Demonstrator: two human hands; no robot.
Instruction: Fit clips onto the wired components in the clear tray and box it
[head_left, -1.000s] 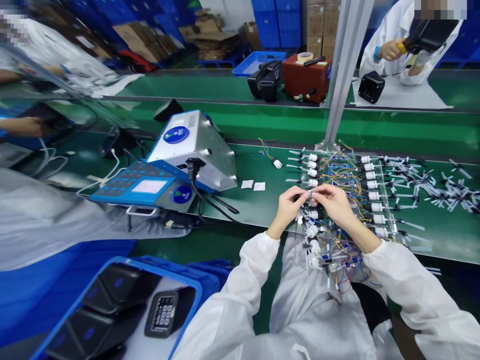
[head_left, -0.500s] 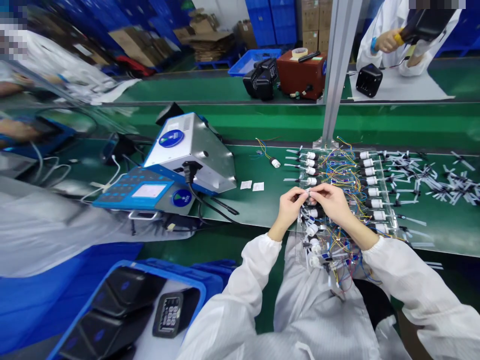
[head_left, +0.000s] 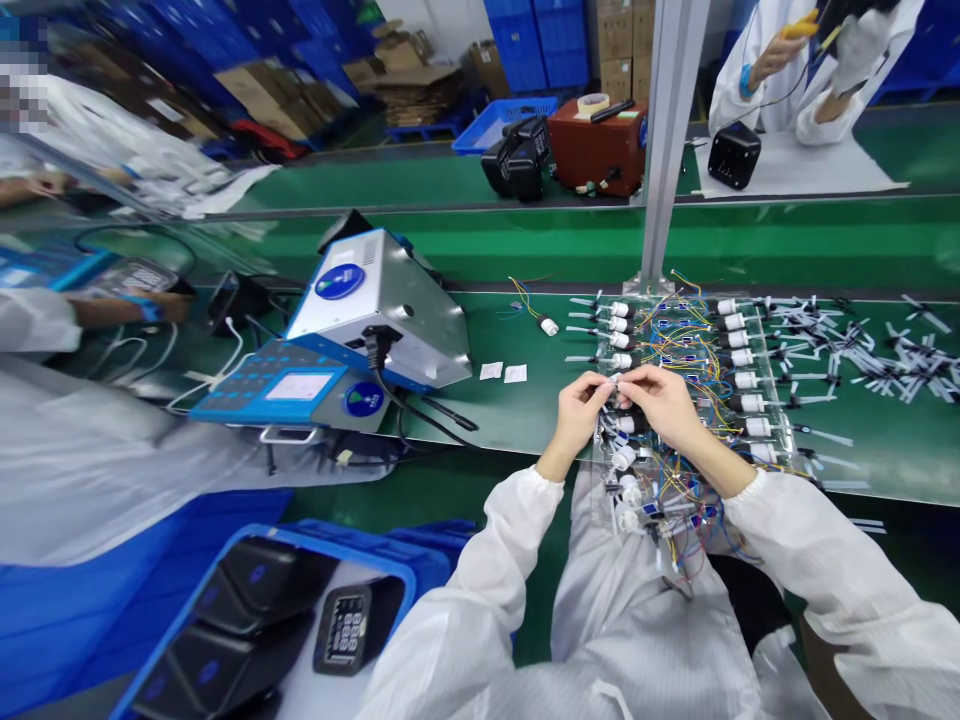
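My left hand (head_left: 579, 412) and my right hand (head_left: 664, 402) meet fingertip to fingertip over the left row of a clear plastic rack (head_left: 766, 345). Both pinch a small pale piece, mostly covered by the fingers, so its kind does not show. Around them, the rack bears two rows of small black-and-white cylindrical parts (head_left: 621, 361). Thin coloured wires (head_left: 679, 345) tangle between the rows. White strips with black ends (head_left: 581, 330) stick out from several of the cylinders. One loose wired cylinder (head_left: 549, 326) lies left of the rack.
White strips with black pieces (head_left: 847, 345) are heaped right of the rack. Two paper squares (head_left: 515, 374), a silver-and-blue device (head_left: 405, 310) and cables stand left. A metal post (head_left: 666, 150) rises behind. A blue crate (head_left: 409, 590) holds black units below. Co-workers are left and across.
My hands stay at nearly the same spot, fingers still together. Across the bench, a co-worker's hands have shifted the black item; at left, another person's arm has moved over the devices.
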